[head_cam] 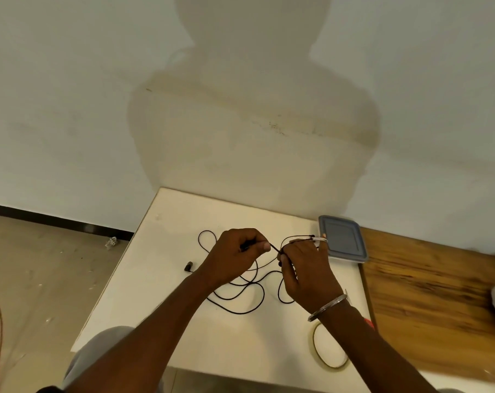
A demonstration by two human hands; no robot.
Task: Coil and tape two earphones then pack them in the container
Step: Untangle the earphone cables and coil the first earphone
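Observation:
A black earphone cable lies in loose loops on the white table. My left hand pinches a stretch of this cable above the table. My right hand grips the cable close beside it, with a short taut length running between the two hands. A thin loop of cable arcs over the right fingers toward a pale strip at the fingertips. One black earbud rests on the table left of my left wrist. The grey lidded container sits at the table's far right corner, behind my right hand.
A roll of clear tape lies near the table's front right edge, partly under my right forearm. A wooden surface adjoins the table on the right. A white wall stands just behind the table; bare floor lies to the left.

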